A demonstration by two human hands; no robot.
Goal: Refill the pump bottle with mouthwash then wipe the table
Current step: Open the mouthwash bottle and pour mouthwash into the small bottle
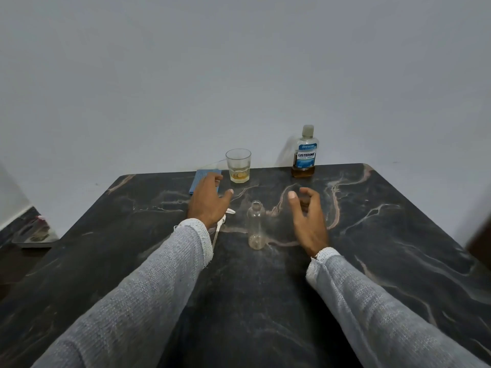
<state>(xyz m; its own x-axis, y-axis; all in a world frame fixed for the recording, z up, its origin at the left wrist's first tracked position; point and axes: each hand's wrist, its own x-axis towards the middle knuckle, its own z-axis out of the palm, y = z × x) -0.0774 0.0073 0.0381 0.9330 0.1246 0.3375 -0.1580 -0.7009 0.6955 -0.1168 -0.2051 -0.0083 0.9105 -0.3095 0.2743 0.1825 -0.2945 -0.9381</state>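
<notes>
— At centre frame, what's standing on the bench (pixel 265 301)?

— The pump bottle (pixel 256 225), clear, upright, long axis vertical, open neck pointing up. It looks empty. Its pump head (pixel 221 223) lies flat at centre left, partly under the left hand (pixel 208 201), with its thin tube running toward the lower edge of the frame.

— So how far along is the refill?

— Barely begun, I'd judge: pump off, nothing poured. The mouthwash bottle (pixel 305 154) stands capped at upper right by the bench's far edge, with amber liquid low inside. A glass (pixel 238 166) at upper centre holds a little amber liquid too. The blue cloth (pixel 202 179) lies left of the glass, so wiping is still ahead.

— And the hands?

— Both hold nothing. The left hovers with fingers spread loosely; the right hand (pixel 308 219), right of the bottle, has fingers relaxed and slightly curled.
</notes>
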